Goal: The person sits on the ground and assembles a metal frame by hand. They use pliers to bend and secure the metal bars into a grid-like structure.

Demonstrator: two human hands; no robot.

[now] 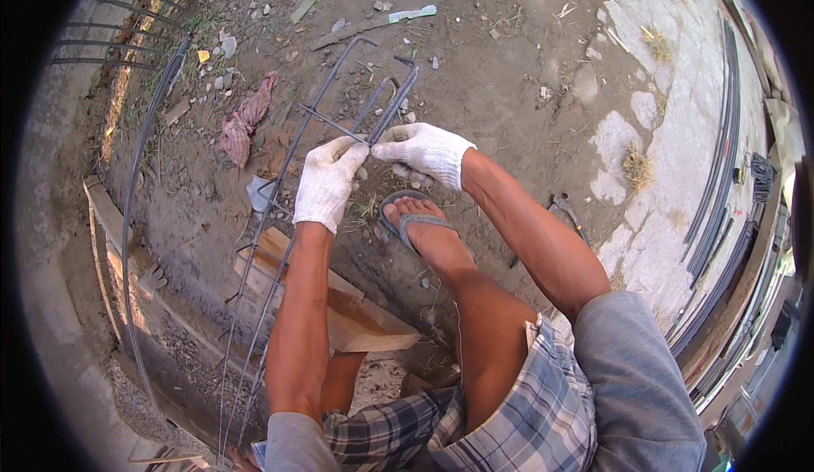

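Observation:
A long cage of thin steel rebar (297, 137) with hooked ends runs from the lower left up to the middle. Stirrups (329, 119) cross its long bars. My left hand (326, 182), in a white knit glove, pinches the cage where a stirrup corner meets a bar. From the other side my right hand (424, 152), gloved alike, has its fingers closed at that same joint. Fingertips of both hands nearly touch. Whatever small piece may lie between the right fingers is hidden.
Wooden boards (360, 315) lie under the cage by my legs. My sandalled foot (420, 218) rests close below the hands. A metal hand tool (566, 207) lies right of it. Long bars (719, 146) lie on concrete at right; a bent bar (129, 218) curves at left.

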